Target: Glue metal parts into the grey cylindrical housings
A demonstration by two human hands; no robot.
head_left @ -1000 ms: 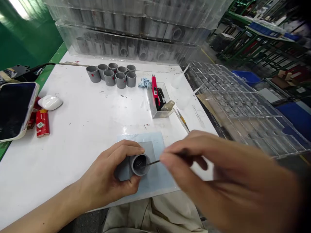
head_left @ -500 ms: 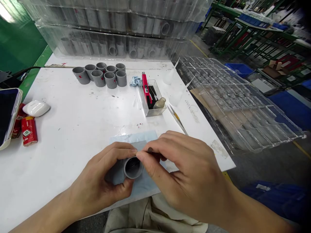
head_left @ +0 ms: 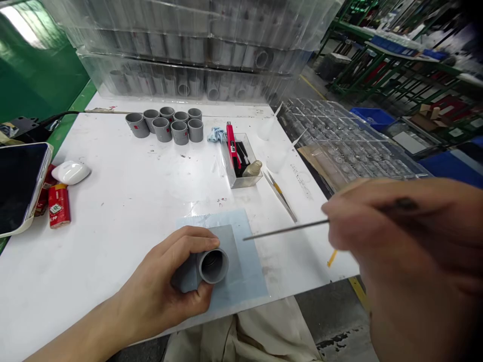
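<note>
My left hand (head_left: 177,276) is closed around a grey plastic tube (head_left: 213,265), its open end tipped up toward me. Inside the dark bore, ring-like lines show faintly. Below the tube lie a grey square sheet (head_left: 230,241) and a light blue cloth (head_left: 251,271). Off to the right, raised over the table's edge, my right hand (head_left: 400,246) is blurred and pinches a thin dark metal rod (head_left: 285,231). The rod's thin end points left toward the tube but stays apart from it.
Several grey tubes (head_left: 162,129) stand at the back. A clear box (head_left: 245,179) holds a red cutter (head_left: 233,146); tweezers (head_left: 279,196) lie beside it. Clear trays of tubes (head_left: 181,75) are stacked behind. At left are a phone (head_left: 20,186), white case (head_left: 71,172) and red battery (head_left: 59,206).
My right hand has drawn away from the tube's mouth to the right, bringing the thin rod into full view. My left hand still holds the tube. The camera view has shifted slightly.
</note>
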